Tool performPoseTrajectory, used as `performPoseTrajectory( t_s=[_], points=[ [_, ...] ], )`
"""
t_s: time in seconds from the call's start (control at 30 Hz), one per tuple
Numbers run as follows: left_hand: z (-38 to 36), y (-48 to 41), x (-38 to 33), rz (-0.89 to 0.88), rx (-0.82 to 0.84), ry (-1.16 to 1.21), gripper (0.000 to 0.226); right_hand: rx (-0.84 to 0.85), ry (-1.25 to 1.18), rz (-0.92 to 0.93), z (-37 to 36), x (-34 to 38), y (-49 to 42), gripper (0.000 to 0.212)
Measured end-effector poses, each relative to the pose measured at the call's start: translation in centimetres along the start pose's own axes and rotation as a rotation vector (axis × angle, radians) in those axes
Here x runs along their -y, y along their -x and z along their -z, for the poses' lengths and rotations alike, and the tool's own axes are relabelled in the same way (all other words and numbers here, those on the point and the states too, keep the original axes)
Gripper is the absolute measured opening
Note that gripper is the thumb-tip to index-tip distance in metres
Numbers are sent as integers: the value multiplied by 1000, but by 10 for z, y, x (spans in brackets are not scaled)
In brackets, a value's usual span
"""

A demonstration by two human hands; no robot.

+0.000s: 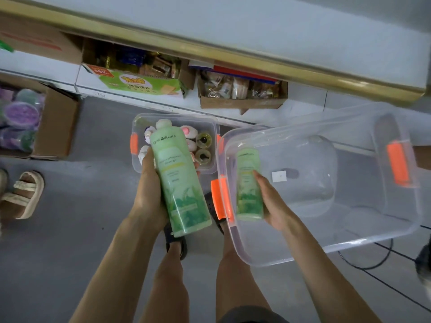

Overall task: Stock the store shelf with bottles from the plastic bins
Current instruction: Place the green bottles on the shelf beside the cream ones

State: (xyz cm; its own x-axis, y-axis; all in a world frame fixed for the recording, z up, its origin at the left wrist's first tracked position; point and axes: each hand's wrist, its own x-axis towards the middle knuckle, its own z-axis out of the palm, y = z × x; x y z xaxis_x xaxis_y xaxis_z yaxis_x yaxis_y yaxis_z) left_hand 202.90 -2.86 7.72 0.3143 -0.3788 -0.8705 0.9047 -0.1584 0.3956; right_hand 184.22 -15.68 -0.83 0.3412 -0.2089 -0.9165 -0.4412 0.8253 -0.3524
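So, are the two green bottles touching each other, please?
Apart. The head view shows an orange latch between the left-hand bottle and the right-hand bottle.

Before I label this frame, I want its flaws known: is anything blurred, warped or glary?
Head view: the wide lens skews the shelf edge; the left bottle, in the left hand, reads sharp; the right bottle, in the right hand, looks hazy behind the clear bin wall; light is flat, with faint sheen on the bin rim.

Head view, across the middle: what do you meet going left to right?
Cardboard box of purple tubs → left hand → large green bottle → smaller green bottle → right hand → far orange latch of the big clear bin.
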Motion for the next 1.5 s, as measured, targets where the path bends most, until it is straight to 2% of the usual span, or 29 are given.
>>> performPoseTrajectory(
  t_s=[0.13,0.27,0.37,0.47,0.6,0.67,0.7,0.77,0.87,1.1,1.3,1.5],
  points=[
    [-6,11,-15,40,65,9,60,155,-219,15,-7,9,50,51],
    [-12,33,-27,62,164,52,58,226,-229,42,-25,27,85,77],
    [-16,54,-37,38,237,41,56,283,-236,63,-46,44,108,85],
    [-18,76,-48,30,271,-14,47,264,-231,105,-72,60,129,78],
    [-23,108,-71,24,260,-56,40,172,-153,265,-98,77,154,61],
    [-26,123,-88,11,294,-93,48,171,-119,323,-111,84,169,68],
    [-27,131,-97,-3,311,-115,59,172,-112,349,-118,87,178,72],
    [-26,145,-114,-52,320,-149,73,165,-107,400,-131,94,196,67],
    [-20,167,-136,-149,331,-171,63,148,-103,495,-153,101,226,54],
    [-4,230,-174,-300,429,-310,38,172,-89,635,-201,102,287,41],
    [3,283,-205,-450,474,-294,38,191,-43,725,-230,104,329,43],
    [10,320,-242,-606,488,-249,36,280,-6,790,-257,129,367,56]
  ],
)
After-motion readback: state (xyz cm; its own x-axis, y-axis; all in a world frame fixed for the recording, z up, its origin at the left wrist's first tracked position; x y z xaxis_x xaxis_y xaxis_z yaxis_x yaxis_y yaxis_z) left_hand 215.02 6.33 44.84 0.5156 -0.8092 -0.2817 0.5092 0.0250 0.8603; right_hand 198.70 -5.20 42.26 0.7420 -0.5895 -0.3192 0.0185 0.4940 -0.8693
